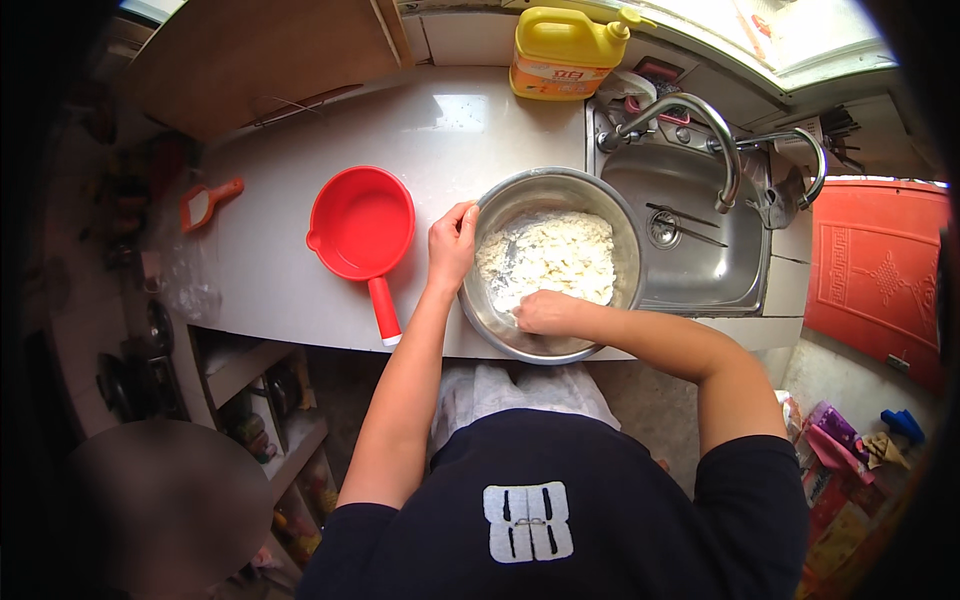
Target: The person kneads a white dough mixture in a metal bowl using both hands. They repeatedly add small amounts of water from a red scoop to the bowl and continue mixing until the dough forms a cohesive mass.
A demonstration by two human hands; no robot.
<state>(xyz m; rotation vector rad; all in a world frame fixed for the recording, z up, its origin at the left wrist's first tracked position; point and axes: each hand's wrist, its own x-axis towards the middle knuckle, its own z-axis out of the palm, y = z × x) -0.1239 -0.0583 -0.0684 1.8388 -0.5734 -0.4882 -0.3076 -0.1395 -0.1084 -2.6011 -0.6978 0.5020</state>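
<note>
A wide stainless steel bowl (631,274) rests at the counter's front edge, beside the sink. Inside is a crumbly, pale mixture of flour and dough flakes (570,251), with dry flour along its left side. My left hand (452,244) grips the bowl's left rim, thumb uppermost. My right hand (547,313) is down in the bowl at the near edge of the mixture. Its fingers are curled and their tips hidden, so whether they hold any dough does not show. Left of the bowl sits a red plastic dipper (361,223), its handle towards me.
A steel sink (694,274) with chopsticks (686,225) over its drain and curved faucets (724,142) lies right. A yellow detergent jug (566,56) stands behind. An orange scoop (201,206) and clear plastic bag (191,277) lie left. Open shelves (251,371) are below.
</note>
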